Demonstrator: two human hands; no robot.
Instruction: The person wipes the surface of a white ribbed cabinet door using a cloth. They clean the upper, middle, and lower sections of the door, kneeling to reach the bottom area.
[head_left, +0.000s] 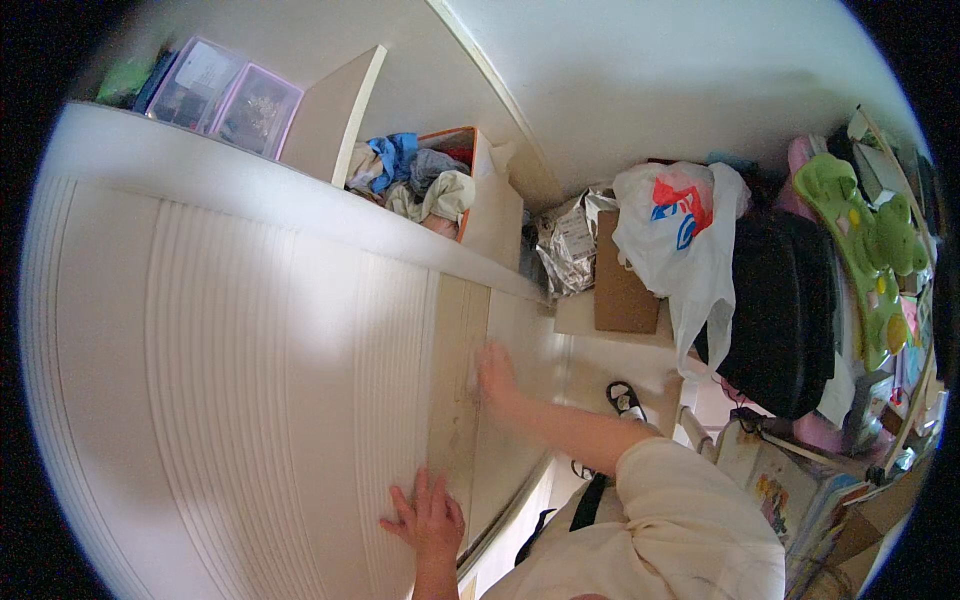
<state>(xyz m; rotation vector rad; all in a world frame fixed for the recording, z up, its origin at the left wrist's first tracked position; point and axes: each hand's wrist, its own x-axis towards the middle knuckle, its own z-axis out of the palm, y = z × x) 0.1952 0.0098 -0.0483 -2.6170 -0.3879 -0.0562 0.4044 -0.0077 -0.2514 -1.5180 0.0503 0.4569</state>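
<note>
My left hand (431, 517) rests palm down, fingers spread, on a white ribbed panel (322, 420), at the border of a smoother beige strip (452, 375). It holds nothing. Farther up and to the right, my right hand (496, 375) is at the strip's right edge, beside a plain pale panel (517, 330). That hand is blurred; whether something small and whitish lies under its fingers cannot be told. My right arm, in a short cream sleeve (690, 502), reaches across from the right.
Above the panels, a ledge (300, 184) bears clear plastic boxes (259, 105), an upright divider (337, 112) and an orange-edged bin (474, 150) of crumpled cloths. At right are a white plastic bag (675, 232), cardboard (626, 285), a black case (784, 315) and green plush (847, 225). Slippers (626, 400) show below.
</note>
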